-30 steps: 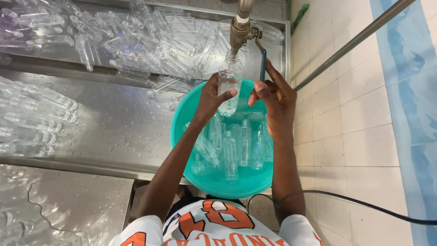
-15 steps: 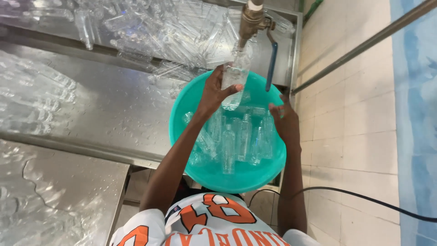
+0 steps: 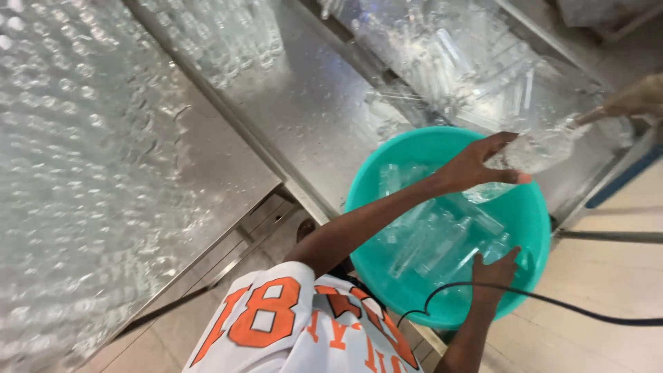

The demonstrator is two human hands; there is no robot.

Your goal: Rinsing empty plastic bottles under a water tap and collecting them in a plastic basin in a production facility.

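Steel counter covered with clear bottles; beside it a teal basin holding more bottles in water; the left hand grasps a clear bottle above the basin's far rim, its neck at the tap; the right hand reaches into the basin, fingers loose on a submerged bottle, grip unclear; a black cable crosses the right forearm.

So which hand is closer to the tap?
Left. The left hand holds a clear bottle up at the tap; the right hand is down in the basin.
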